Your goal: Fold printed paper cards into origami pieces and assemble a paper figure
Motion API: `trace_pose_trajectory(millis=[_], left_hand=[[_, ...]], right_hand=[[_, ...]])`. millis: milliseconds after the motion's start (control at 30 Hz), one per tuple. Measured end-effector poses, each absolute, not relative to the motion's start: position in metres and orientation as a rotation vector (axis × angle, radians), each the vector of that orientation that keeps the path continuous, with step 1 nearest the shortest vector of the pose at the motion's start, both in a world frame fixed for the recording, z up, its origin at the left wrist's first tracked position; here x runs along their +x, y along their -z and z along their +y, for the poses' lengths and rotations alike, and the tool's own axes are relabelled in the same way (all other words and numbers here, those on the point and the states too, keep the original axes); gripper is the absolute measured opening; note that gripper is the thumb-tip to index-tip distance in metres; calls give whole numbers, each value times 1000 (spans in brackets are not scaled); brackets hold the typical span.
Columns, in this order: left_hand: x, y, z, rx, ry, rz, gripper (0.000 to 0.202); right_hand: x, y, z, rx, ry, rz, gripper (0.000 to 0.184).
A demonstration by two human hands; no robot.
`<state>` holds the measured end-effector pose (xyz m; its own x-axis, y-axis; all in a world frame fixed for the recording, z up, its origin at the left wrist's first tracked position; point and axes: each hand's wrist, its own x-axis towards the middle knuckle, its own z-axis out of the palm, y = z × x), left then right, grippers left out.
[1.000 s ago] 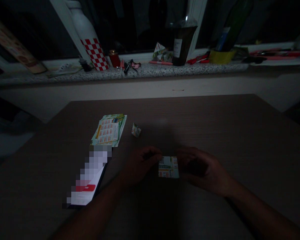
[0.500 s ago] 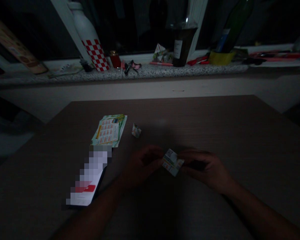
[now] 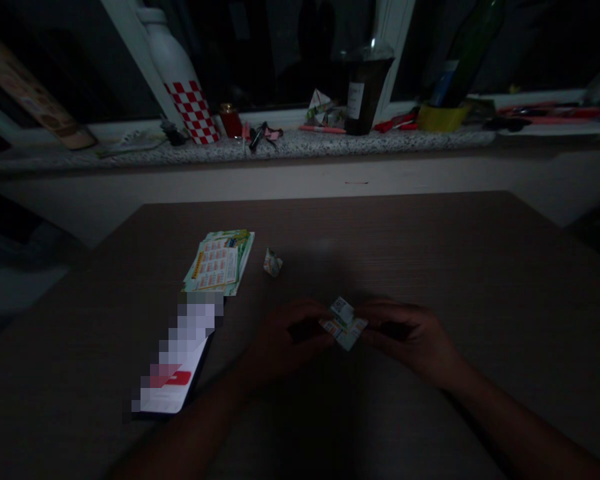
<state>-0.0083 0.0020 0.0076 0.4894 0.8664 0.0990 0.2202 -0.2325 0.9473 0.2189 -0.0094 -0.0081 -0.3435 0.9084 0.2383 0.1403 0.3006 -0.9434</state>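
Left hand: fingers curled, tips pinched on the left edge of the folded paper.
Right hand: closed the same way, gripping the paper's right side.
Folded paper: tilted between both hands, low over the bench; we cannot tell whether it touches.
Progress: we judge it partly folded, looser than the small folded piece further up.
Around: a stack of printed sheets beside that piece; bottles on the windowsill.

hands: left hand and right hand pinch folded paper near table's near edge
left: leaflets, phone
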Motion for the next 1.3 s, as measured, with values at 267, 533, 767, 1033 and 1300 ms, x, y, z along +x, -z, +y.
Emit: trace_pose_trajectory(millis=[267,533,767,1033,1300], left_hand=[[-10,-2,2,1631,-839,865,18],[-7,-1,1,1604,-882,856,13],[-4,-2,-2,1646,-961,912,11],[0,-3,-8,1771,-1078,1026,10],[-3,-4,-11,1974,-1118,925,16]], right_hand=[[219,8,-10,-908,-1099,-1729,17],[217,9,-11,-916,-1035,-1723,14],[212,7,-14,-921,-947,-1694,13],[207,5,-20,-921,-839,-1647,15],[206,3,-21,-865,-773,-1671,17]])
